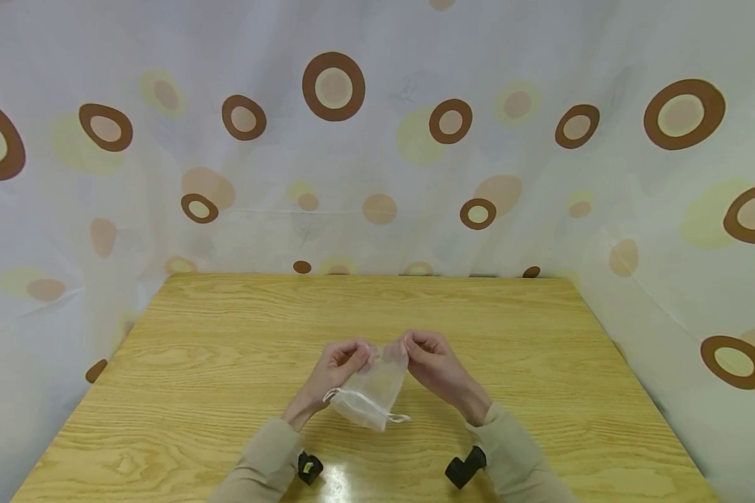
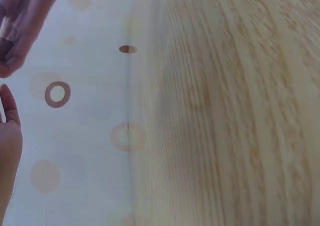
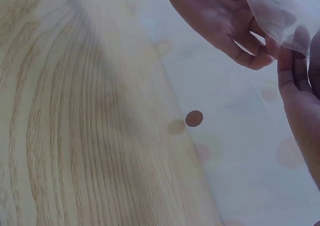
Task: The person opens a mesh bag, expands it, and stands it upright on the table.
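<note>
A small sheer white drawstring pouch (image 1: 371,395) hangs between the two hands above the table, its bottom toward the person. White cord loops stick out at both of its sides. My left hand (image 1: 338,368) pinches one upper corner between thumb and fingers. The opposite corner is pinched by my right hand (image 1: 438,365). In the right wrist view the thin fabric of the pouch (image 3: 272,11) shows at the top right, by the fingertips. Only parts of the hands appear at the left edge of the left wrist view, and the pouch cannot be made out there.
A wood-grain table (image 1: 226,335) lies under the hands. Behind it and along its sides hangs a pale curtain (image 1: 377,161) with brown rings and dots. Black wrist devices (image 1: 465,468) sit by both sleeves, near the table's front.
</note>
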Available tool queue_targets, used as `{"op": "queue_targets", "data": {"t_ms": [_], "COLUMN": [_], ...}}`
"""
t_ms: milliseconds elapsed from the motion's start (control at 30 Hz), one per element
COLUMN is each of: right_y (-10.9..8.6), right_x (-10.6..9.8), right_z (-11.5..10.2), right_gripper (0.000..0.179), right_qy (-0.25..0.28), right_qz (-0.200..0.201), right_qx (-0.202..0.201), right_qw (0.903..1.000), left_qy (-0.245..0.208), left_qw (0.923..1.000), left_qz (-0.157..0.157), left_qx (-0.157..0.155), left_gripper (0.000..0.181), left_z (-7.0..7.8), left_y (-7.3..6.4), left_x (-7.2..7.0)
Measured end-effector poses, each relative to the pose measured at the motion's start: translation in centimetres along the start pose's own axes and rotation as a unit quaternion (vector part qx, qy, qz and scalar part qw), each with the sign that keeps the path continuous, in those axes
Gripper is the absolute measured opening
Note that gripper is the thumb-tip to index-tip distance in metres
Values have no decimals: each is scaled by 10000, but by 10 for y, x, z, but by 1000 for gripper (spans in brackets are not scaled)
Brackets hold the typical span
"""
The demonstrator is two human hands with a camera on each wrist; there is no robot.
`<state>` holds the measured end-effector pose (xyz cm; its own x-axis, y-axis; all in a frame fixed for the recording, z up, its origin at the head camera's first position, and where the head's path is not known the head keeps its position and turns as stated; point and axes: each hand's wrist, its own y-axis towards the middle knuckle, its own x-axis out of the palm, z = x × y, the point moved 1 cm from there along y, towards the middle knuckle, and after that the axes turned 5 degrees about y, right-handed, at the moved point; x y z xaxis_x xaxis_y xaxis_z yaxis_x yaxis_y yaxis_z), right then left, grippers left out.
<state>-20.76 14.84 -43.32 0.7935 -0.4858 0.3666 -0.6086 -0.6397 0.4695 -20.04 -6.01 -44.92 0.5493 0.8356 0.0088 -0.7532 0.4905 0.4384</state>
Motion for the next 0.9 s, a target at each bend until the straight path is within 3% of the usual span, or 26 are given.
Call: {"op": "queue_targets", "data": {"t_ms": [133, 300, 500, 600, 733, 900], "right_y": [0, -1, -4, -4, -3, -3], "right_x": [1, 0, -3, -3, -3, -3], "right_z": [3, 3, 3, 2, 0, -1], "right_gripper": [34, 36, 26, 26, 31, 32], "right_qy": [58, -130, -1092, -1367, -1038, -373], "right_qz": [93, 77, 401, 466, 226, -9], "right_qx": [4, 8, 249, 208, -91, -73], "right_qw": [9999, 9999, 9929, 9893, 9943, 9993], "left_qy": [-125, -487, -807, -872, -1213, -1566], "left_qw": [9999, 9985, 9947, 9938, 9913, 9873], "left_qz": [92, 83, 51, 170, 144, -205], "left_qx": [-8, -227, -642, -664, -492, -162], "left_gripper": [44, 25, 34, 32, 29, 25], "left_z": [1, 3, 4, 5, 5, 3], "left_y": [0, -1, -2, -2, -2, -1], "left_x": [3, 3, 0, 1, 3, 3]}}
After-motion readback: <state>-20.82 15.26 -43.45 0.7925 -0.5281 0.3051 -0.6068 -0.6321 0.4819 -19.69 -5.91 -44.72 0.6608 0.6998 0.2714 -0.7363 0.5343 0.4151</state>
